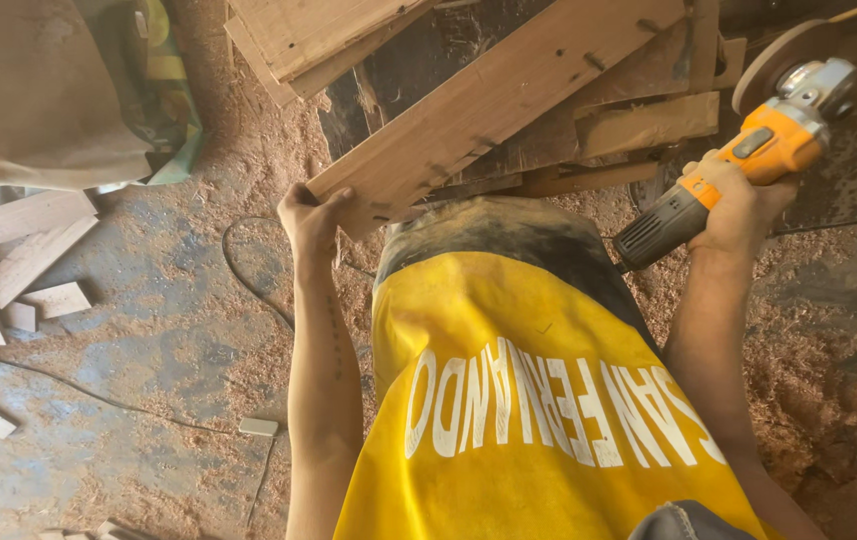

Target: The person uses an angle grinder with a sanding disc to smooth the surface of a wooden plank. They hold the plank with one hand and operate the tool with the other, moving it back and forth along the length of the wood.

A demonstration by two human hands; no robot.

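My left hand (311, 218) grips the lower corner of a long wooden plank (494, 100) that slants up to the right across a pile of boards. In my right hand (739, 205) is an orange and grey angle grinder (749, 160), raised at the upper right with its round sanding disc (774, 60) off the wood. My yellow shirt (529, 400) fills the lower middle of the view.
Sawdust covers the concrete floor (169, 340). Loose wood offcuts (19, 260) lie at the left, below a tan sack (49, 90). A thin cable (239, 270) winds over the floor by my left arm. More boards (299, 35) are stacked at the top.
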